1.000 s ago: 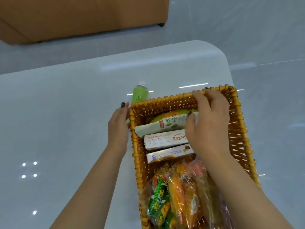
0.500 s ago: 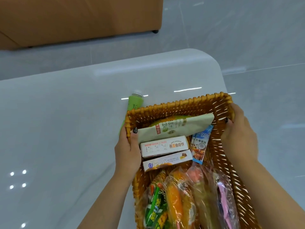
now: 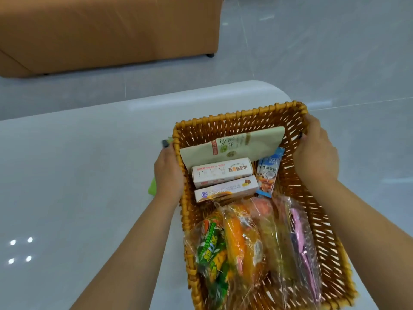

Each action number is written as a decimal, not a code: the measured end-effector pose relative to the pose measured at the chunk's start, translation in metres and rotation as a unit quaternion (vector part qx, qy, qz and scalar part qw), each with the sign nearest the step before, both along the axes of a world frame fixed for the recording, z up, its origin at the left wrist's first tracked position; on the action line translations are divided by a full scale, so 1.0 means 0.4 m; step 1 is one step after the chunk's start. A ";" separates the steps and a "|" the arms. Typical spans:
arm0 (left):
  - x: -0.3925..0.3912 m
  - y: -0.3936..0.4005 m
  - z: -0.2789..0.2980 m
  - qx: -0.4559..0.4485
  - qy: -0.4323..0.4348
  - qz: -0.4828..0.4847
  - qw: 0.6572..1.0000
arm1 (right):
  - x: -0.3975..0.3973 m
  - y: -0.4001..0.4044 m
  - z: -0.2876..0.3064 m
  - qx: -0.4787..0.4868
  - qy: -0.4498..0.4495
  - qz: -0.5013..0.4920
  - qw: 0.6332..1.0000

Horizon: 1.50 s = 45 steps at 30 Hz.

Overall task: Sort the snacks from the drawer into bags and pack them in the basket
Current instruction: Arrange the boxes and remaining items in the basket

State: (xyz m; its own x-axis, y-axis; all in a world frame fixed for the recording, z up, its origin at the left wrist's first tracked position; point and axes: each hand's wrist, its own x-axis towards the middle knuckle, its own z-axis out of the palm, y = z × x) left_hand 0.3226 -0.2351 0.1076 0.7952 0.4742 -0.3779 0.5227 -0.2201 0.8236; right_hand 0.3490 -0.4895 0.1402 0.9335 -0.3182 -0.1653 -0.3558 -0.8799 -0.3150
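On glossy white table [image 3: 78,175], both hands' grip clasps woven wicker basket [image 3: 243,118] sides.

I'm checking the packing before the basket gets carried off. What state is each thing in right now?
Wicker basket: on the white table, gripped at both side walls.
Left hand: grips the left rim.
Right hand: grips the right rim.
Beige pouch: leans on the far wall.
Two white boxes: lying side by side, closed.
Blue packet: beside the boxes.
Clear bags of snacks: packed at the near end.
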 end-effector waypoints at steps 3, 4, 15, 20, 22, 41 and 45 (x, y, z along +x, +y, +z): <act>-0.014 0.053 -0.051 0.073 0.035 0.025 0.996 | -0.001 -0.003 -0.006 -0.015 0.005 0.008 1.000; -0.019 0.071 -0.072 0.123 0.055 -0.002 0.991 | 0.000 -0.003 -0.010 -0.023 0.006 0.011 1.000; 0.027 0.162 -0.134 0.279 0.198 -0.086 0.936 | 0.006 -0.006 -0.018 -0.053 0.025 0.016 0.998; 0.035 0.199 -0.096 0.225 0.269 -0.131 0.927 | 0.006 0.004 -0.012 -0.035 0.011 0.002 0.999; 0.025 0.183 -0.050 0.183 0.223 -0.092 0.953 | 0.004 0.007 -0.013 -0.024 0.006 -0.010 1.000; -0.078 0.022 0.337 0.067 -0.044 -0.304 0.949 | -0.069 0.220 0.321 0.542 -0.015 0.008 0.840; -0.082 -0.054 0.330 0.071 -0.040 -0.304 0.949 | -0.065 0.138 0.315 0.581 0.000 0.007 0.814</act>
